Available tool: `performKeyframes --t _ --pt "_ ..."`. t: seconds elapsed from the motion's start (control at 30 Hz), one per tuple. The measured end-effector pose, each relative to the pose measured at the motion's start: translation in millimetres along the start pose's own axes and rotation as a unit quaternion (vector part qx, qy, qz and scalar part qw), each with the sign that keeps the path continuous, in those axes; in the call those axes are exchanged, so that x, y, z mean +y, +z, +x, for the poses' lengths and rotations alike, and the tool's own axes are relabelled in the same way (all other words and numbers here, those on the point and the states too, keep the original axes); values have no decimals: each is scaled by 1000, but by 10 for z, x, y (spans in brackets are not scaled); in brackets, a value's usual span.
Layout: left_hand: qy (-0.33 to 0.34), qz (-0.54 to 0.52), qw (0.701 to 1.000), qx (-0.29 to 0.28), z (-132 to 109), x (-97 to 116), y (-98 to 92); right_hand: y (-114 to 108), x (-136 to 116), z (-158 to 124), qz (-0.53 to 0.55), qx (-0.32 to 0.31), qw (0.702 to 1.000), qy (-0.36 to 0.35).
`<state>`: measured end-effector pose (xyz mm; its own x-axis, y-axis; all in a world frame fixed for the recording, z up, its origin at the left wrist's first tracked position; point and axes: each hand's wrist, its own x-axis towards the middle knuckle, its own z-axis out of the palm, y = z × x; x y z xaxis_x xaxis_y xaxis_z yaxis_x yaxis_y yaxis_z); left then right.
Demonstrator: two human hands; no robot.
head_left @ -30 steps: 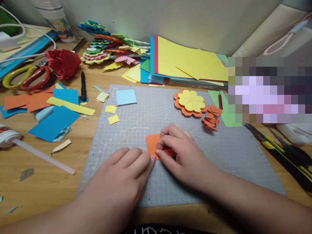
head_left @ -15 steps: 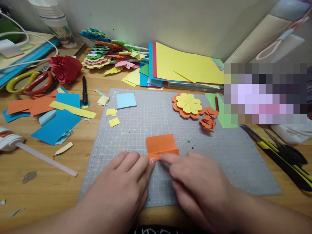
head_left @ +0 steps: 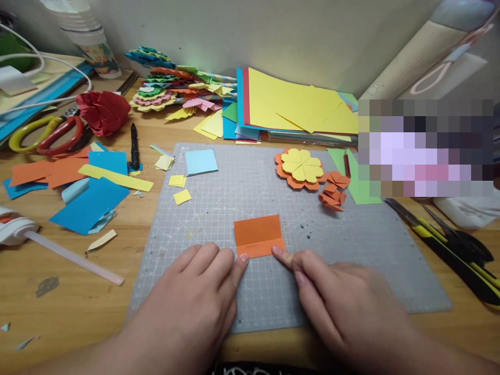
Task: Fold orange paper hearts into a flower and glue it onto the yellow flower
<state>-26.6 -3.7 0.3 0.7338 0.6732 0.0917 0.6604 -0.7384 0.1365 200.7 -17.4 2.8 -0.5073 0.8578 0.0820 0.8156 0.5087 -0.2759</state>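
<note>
A small orange sheet of paper point(head_left: 258, 232) lies on the grey cutting mat point(head_left: 203, 224), its near edge folded up into a strip. My left hand point(head_left: 203, 291) is closed, fingers curled, and its thumb presses the near left corner of the paper. With its index finger stretched out, my right hand point(head_left: 332, 291) touches the folded strip near the right corner; its thumb stands apart and the other fingers are curled. Beyond the paper is a layered yellow and orange paper flower point(head_left: 302, 165), beside small orange folded pieces point(head_left: 333, 195).
Light blue squares point(head_left: 201, 162) and yellow squares point(head_left: 182, 196) lie on the mat. Scissors point(head_left: 47, 130), blue scraps point(head_left: 91, 203) and a glue gun point(head_left: 15, 226) are at left. A black-yellow cutter point(head_left: 449, 255) is at right. Yellow sheets point(head_left: 292, 99) are stacked behind.
My right index finger has slid right along the folded strip, from near the left thumb to the right corner. The strip lies flatter. My left hand stays in place.
</note>
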Motion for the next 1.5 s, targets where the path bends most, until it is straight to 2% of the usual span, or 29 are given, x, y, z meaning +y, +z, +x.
performKeyframes --t 0.1,0.2,0.3,0.4,0.5,0.63,0.7,0.8,0.9,1.03,1.13,1.3,1.5 --pt "-10 -23 1000 7 -9 1 2 -27 52 -47 -11 5 999 36" --pt "-43 -101 993 31 4 -24 4 -51 92 -51 1 4 999 42" --pt "-58 -166 982 61 52 -80 13 -75 135 4 -5 17 1000 5" --pt "-57 -195 978 50 121 -127 39 -76 188 113 -12 20 998 -57" --pt "-74 -189 979 20 187 -133 74 -32 232 247 6 8 992 -125" --pt "-75 -158 984 44 240 -108 97 52 230 369 8 26 986 -165" --pt "-67 -156 983 72 245 -94 89 75 189 386 30 49 984 -167" --pt "-48 -164 980 107 235 -73 58 86 90 372 85 75 985 -133" --pt "-26 -157 981 113 214 -50 29 93 -5 340 108 78 985 -108" --pt "28 -120 986 111 178 -13 8 112 -57 298 83 93 981 -150" --pt "61 -102 984 133 154 18 -3 105 -64 286 88 111 971 -192" --pt "60 -102 981 152 126 48 -26 50 -83 294 94 123 963 -219" --pt "36 -114 984 134 114 -16 -59 4 31 263 83 127 966 -209"
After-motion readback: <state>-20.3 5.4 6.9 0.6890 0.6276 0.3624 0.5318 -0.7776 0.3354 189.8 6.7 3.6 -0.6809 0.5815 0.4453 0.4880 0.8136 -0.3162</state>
